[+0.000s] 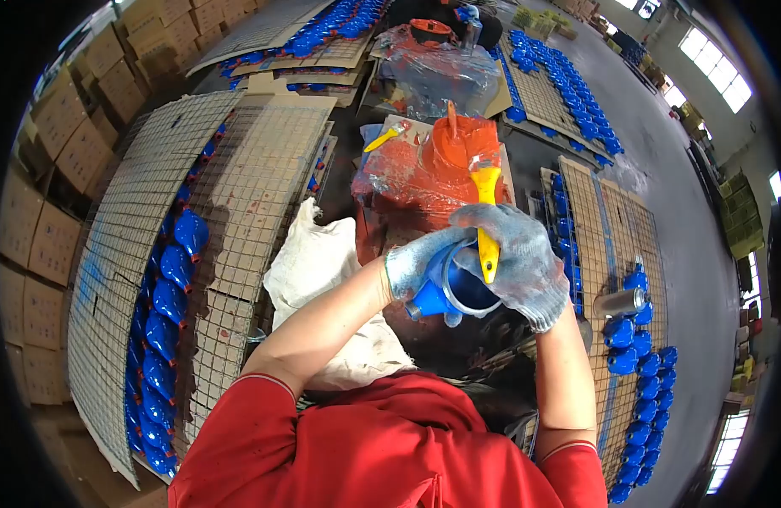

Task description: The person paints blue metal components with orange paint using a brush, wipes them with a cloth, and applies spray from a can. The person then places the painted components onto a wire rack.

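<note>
In front of my chest, my left hand (418, 256), in a paint-stained knit glove, is closed around a blue funnel-shaped part (434, 300). The part's wide round opening faces up towards me, and its narrow end points to the lower left. My right hand (526, 267), gloved too, grips a yellow-handled paintbrush (486, 184) with its orange-smeared bristles pointing away from me. That hand is close against the part's right rim; whether its fingers also hold the part is hidden. Beyond the hands stands an orange-coated paint container (455, 146) on paint-covered plastic.
A second yellow brush (387, 136) lies left of the container. A white cloth (316, 267) is by my left arm. Wire racks (229, 220) bear rows of blue parts (172, 296) on both sides. A metal can (621, 302) lies on the right rack. Cardboard boxes (56, 203) stack at far left.
</note>
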The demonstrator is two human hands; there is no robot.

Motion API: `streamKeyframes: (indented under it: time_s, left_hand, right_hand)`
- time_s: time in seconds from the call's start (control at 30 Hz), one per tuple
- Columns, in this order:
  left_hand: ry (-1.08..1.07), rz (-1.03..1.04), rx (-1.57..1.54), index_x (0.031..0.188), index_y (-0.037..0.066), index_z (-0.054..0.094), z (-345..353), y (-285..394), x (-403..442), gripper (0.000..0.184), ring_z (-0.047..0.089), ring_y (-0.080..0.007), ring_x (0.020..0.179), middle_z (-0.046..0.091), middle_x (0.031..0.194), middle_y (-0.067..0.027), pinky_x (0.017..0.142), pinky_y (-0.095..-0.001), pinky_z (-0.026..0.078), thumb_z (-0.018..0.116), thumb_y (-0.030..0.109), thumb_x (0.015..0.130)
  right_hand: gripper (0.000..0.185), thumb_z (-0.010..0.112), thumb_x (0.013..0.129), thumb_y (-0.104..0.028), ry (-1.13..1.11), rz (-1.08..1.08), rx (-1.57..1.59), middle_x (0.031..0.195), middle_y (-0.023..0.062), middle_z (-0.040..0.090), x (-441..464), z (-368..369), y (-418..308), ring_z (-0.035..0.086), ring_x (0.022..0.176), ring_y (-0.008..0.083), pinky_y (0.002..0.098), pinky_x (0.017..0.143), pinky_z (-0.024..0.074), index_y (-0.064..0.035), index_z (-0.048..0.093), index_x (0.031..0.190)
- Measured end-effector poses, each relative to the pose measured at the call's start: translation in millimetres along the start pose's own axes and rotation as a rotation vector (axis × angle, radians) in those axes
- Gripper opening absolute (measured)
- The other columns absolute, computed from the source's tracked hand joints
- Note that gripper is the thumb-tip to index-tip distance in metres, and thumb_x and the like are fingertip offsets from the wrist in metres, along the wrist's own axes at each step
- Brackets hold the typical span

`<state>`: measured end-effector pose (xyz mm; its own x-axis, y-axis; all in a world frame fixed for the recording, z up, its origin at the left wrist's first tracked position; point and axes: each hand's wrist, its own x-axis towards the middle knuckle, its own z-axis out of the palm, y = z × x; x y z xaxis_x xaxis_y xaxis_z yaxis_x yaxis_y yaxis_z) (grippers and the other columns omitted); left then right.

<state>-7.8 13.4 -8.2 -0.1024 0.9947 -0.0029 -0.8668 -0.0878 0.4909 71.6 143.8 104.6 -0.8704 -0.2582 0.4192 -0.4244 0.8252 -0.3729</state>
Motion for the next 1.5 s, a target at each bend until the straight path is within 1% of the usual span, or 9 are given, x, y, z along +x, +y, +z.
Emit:
streamKeyframes:
  time_s: [0.17, 0.37, 0.5, 0.57, 0.7, 0.9, 1.13, 1.33, 1.5]
  left_hand:
    - [0.025, -0.054, -0.02, 0.131, 0.007, 0.047, -13.8, -9.7, 1.8, 0.045, 0.061, -0.0239, 0.106, 0.058, 0.123, -0.0123, 0.092, -0.0358, 0.05, 0.046, 0.037, 0.096]
    - [0.145, -0.103, -0.071, 0.119, 0.005, 0.056, -17.9, -3.4, -1.1, 0.053, 0.067, -0.0312, 0.08, 0.065, 0.107, -0.0166, 0.065, -0.0487, 0.057, 0.043, 0.05, 0.093]
    - [0.058, 0.052, -0.274, 0.13, 0.004, 0.046, -36.9, 19.5, -14.2, 0.069, 0.066, -0.0369, 0.084, 0.061, 0.113, -0.0197, 0.066, -0.0504, 0.057, 0.043, 0.059, 0.089]
    - [0.355, 0.13, -0.325, 0.128, 0.003, 0.046, -27.5, 38.5, -15.7, 0.073, 0.065, -0.038, 0.067, 0.062, 0.102, -0.0256, 0.042, -0.0394, 0.051, 0.036, 0.062, 0.086]
    - [-0.099, 0.285, -0.393, 0.131, -0.001, 0.042, -53.0, 50.8, -20.4, 0.081, 0.061, -0.0523, 0.088, 0.052, 0.115, -0.0364, 0.058, -0.0528, 0.058, 0.042, 0.064, 0.084]
    - [-0.12, 0.174, -0.539, 0.137, 0.003, 0.037, -46.8, 27.1, 9.8, 0.076, 0.06, -0.0524, 0.089, 0.043, 0.129, -0.0356, 0.056, -0.05, 0.059, 0.041, 0.06, 0.087]
    - [0.021, -0.088, -0.504, 0.13, 0.001, 0.044, -32.3, -22.6, 86.6, 0.079, 0.063, -0.048, 0.077, 0.038, 0.136, -0.0312, 0.051, -0.0443, 0.058, 0.039, 0.065, 0.084]
    - [0.388, -0.079, -0.267, 0.12, 0.007, 0.053, -33.5, -44.3, 114.9, 0.07, 0.065, -0.0408, 0.07, 0.064, 0.099, -0.0206, 0.046, -0.0417, 0.054, 0.037, 0.066, 0.086]
    - [0.178, -0.18, -0.361, 0.117, 0.008, 0.055, -53.2, -43.4, 108.0, 0.064, 0.065, -0.0373, 0.073, 0.065, 0.097, -0.0193, 0.054, -0.0439, 0.056, 0.036, 0.062, 0.088]
  right_hand:
    - [0.029, 0.076, 0.072, -0.011, 0.003, -0.022, 0.274, 0.094, 0.0102, 0.067, -10.6, 3.7, 15.6, 0.064, 0.082, 0.0222, 0.0326, 0.073, 0.0505, -0.0038, 0.062, 0.097]
    - [0.02, 0.062, 0.088, -0.015, 0.612, 0.59, 0.888, 0.098, 0.0082, 0.062, -14.8, -19.4, 34.9, 0.062, 0.078, 0.0142, 0.0272, 0.068, 0.0507, -0.0054, 0.058, 0.105]
    - [0.026, 0.06, 0.09, -0.016, 0.772, 0.548, 1.129, 0.096, 0.0087, 0.062, -51.6, -29.0, 88.1, 0.063, 0.08, 0.0167, 0.031, 0.07, 0.0538, -0.004, 0.054, 0.112]
    - [0.029, 0.059, 0.09, -0.018, 0.769, 0.567, 1.275, 0.097, 0.0093, 0.062, -74.5, -28.5, 97.7, 0.063, 0.08, 0.0187, 0.0334, 0.073, 0.055, -0.0036, 0.052, 0.114]
    - [0.027, 0.059, 0.087, -0.01, 0.721, 0.701, 0.998, 0.105, 0.0112, 0.062, -105.0, -22.8, 98.3, 0.062, 0.09, 0.0194, 0.0318, 0.081, 0.0522, -0.0031, 0.054, 0.113]
    - [0.026, 0.065, 0.082, -0.002, 0.408, 0.774, -0.001, 0.106, 0.0096, 0.064, -164.5, -10.8, 94.9, 0.061, 0.096, 0.0198, 0.0291, 0.087, 0.046, -0.0029, 0.058, 0.108]
    - [0.026, 0.064, 0.081, 0.002, 0.517, 0.792, 0.133, 0.103, 0.0104, 0.064, -190.7, 17.6, 91.3, 0.06, 0.096, 0.0184, 0.0289, 0.085, 0.0456, -0.0024, 0.058, 0.106]
    - [0.03, 0.068, 0.077, 0.003, 0.552, 0.838, 0.288, 0.1, 0.0096, 0.065, -219.2, 19.8, 102.5, 0.06, 0.092, 0.0152, 0.0264, 0.083, 0.046, -0.0011, 0.058, 0.106]
    - [0.039, 0.066, 0.075, 0.005, 0.494, 0.966, 0.235, 0.1, 0.0106, 0.066, -268.4, -17.5, 102.0, 0.061, 0.095, 0.0169, 0.0298, 0.087, 0.0476, -0.0023, 0.055, 0.112]
